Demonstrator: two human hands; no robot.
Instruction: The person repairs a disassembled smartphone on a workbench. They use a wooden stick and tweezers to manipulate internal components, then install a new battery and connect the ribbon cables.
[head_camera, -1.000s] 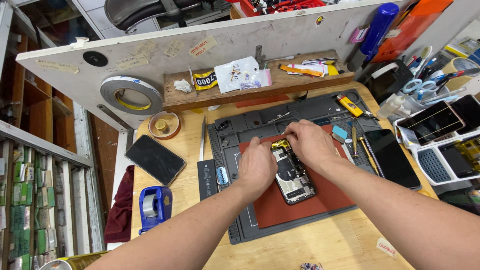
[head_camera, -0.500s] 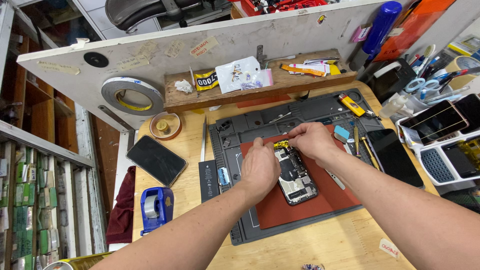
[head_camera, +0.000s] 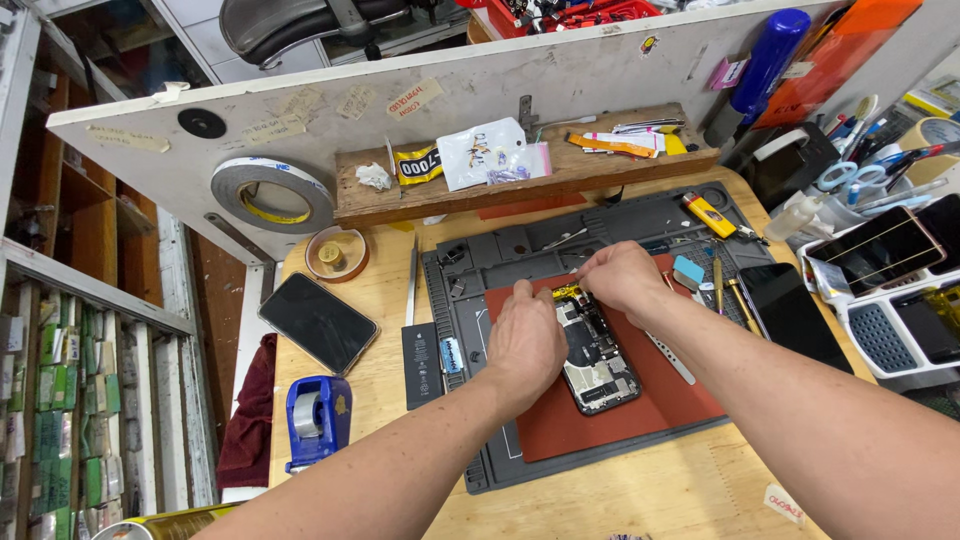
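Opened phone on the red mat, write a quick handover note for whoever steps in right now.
Left hand rests on the opened phone, steadying its left edge.
Right hand pinches at the phone's top end; what it holds is too small to tell.
Phone lies back off, insides exposed, on the red mat atop the grey work mat.
Done: phone opened.
Left: work at the top end unfinished; phone not closed.

Bare forearms — no sleeves, no gloves.

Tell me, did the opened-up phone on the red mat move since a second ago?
No. The opened phone with its insides showing still lies at the same spot on the red rectangular mat, with the same slant, between the left hand and right hand.
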